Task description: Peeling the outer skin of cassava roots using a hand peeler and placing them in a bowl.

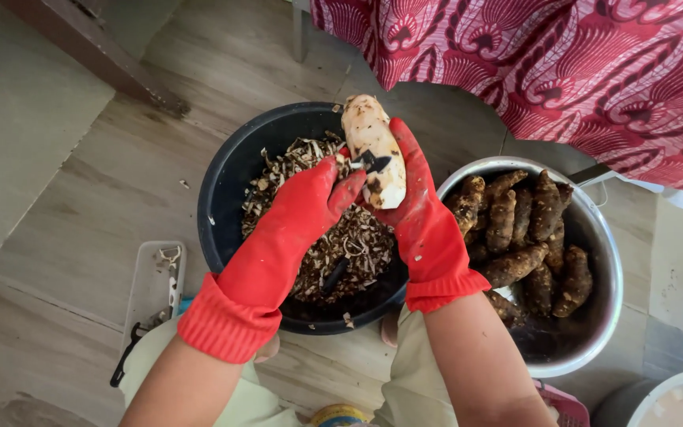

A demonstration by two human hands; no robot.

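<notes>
While the right hand (416, 202), red-gloved, grips a mostly peeled pale tuber (371, 146) upright, the left hand (310, 202), also gloved, closes on a small dark peeler (370, 163) pressed to its skin. Peeling looks near done; brown patches low on the tuber likely need turning toward the blade. Directly below the tuber: black basin (227, 182) of peelings (341, 245). Right of the tuber: steel bowl (606, 261) of unpeeled brown tubers (527, 229).

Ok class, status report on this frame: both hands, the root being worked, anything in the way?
Left hand gripping peeler. Right hand holding half-peeled root over black peelings bowl. Nothing blocking; steel bowl of unpeeled roots alongside.
</notes>
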